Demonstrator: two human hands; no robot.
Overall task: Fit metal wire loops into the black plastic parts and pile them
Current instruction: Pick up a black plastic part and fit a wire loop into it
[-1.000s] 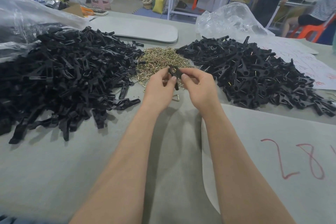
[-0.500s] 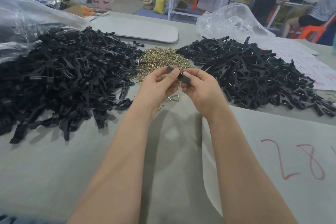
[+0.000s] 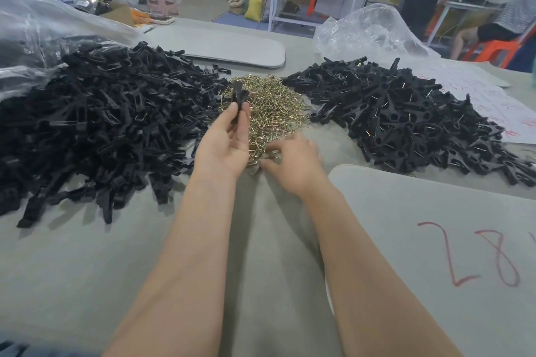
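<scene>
Upright, a black plastic part (image 3: 239,97) sits pinched in the left hand (image 3: 223,143); the blurred right hand (image 3: 293,164), fingers curled, touches the brass-coloured wire loops (image 3: 272,107); its grip is unclear.

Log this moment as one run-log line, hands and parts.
left hand: holds black plastic part upright | right hand: reaching into wire loops, blurred | finished pile: right

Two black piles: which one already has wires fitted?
The right-hand pile: brass wire ends glint among its parts. The left-hand pile shows plain black.
</scene>
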